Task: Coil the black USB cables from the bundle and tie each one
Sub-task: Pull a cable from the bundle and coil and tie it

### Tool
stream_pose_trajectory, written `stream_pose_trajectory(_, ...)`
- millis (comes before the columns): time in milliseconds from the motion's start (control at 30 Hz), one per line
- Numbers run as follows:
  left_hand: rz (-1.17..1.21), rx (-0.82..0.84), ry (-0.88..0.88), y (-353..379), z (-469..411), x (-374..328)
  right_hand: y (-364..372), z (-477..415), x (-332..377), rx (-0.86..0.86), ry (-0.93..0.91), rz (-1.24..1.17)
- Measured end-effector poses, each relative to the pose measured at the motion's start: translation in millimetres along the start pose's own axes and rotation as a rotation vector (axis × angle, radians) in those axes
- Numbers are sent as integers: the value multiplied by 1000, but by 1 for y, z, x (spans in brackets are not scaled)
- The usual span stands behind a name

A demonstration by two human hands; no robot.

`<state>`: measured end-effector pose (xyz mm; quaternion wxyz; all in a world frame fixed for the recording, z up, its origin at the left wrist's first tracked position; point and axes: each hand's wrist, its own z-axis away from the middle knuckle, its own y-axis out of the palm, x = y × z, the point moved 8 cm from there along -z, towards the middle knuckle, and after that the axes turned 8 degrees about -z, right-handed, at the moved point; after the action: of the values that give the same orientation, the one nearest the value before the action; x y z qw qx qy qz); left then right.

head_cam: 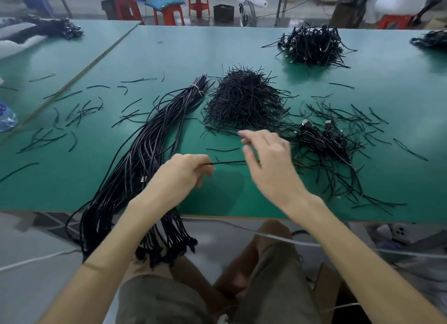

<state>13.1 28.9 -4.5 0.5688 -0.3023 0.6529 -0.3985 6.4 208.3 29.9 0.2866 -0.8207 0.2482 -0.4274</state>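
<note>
I see the left hand point(183, 176) pinching one end of a thin black wire tie point(227, 163) above the green desk point(217, 45), its other end just at the loosely spread, empty fingers point(250, 154) of the right hand point(271, 164), with the long bundle of black USB cables point(150, 142) lying just left of both.

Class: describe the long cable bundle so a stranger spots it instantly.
On the green table, left of the central heap of short ties, lies the cable bundle, hanging over the near edge. Unlike the tangled piles, its long cables run parallel, bound by a pale band near its far end.
</note>
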Motion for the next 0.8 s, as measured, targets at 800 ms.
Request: stream_pose_trajectory(800,1630,164,-234,24,-1,12,15,19,-18,170,183,-526)
